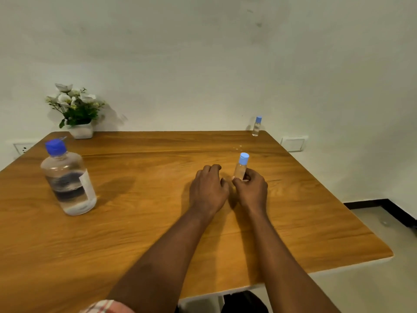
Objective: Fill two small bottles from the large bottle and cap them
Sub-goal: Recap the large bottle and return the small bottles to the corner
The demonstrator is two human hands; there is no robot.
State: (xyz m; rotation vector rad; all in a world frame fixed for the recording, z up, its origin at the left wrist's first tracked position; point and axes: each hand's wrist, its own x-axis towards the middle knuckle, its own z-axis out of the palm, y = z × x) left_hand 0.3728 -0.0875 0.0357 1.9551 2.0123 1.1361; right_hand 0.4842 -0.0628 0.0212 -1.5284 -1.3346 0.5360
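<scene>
Small bottle [239, 169] up in our right hand [251, 188], and that was the centre of play. We pinched it low on its clear body between thumb and curled fingers, and it stood close to upright, its pale blue cap [244, 158] on top and leaning a touch to the right. Whether it held any liquid, we could not tell through the clear plastic.

Our left hand [208, 188] rested on the wooden table [158, 233] just beside the right one, knuckles up, fingers loosely curled and holding nothing. The two hands were nearly touching.

Now the relation that mattered: the large bottle [67, 179] stood well apart, off to the left of both hands and at about the same depth on the table. It was upright, part full of clear liquid, with its dark blue cap [55, 147] on the neck. The flip lid looked lifted, though we could not be sure. The free left hand was plainly the nearer one, with bare table between it and that bottle, so we judged a sideways reach by the left was the natural move while the right kept the small one steady.

A second small bottle [256, 127] stood capped at the far right corner, well beyond the right hand. A few droplets [238, 146] glinted on the wood between it and us. Potted flowers [77, 109] sat at the far left corner, behind the large bottle and out of the way.
</scene>
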